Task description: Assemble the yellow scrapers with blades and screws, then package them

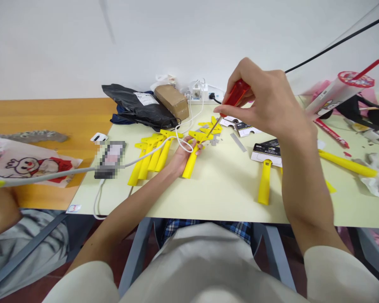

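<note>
My left hand point(180, 158) is closed around a yellow scraper point(190, 165), its wide head pointing away from me. In my right hand point(267, 101) is a red-handled screwdriver point(236, 93), angled down with its tip at the scraper's head. Whether the tip sits in a screw is too small to tell. Several more yellow scrapers point(145, 160) lie in a row left of my left hand. Behind the held scraper are loose yellow pieces point(214, 123) and grey metal bits. A flat metal blade point(239, 142) lies to their right. Near my right forearm is a carded yellow scraper point(264, 185).
A black plastic bag point(135, 105), a cardboard box point(172, 101) and a power strip point(197, 90) stand along the wall. A white cable point(158, 147) crosses over the scrapers, near a phone point(110, 160). A cup point(331, 94) tilts at right. Another person's arm point(1, 212) shows at left.
</note>
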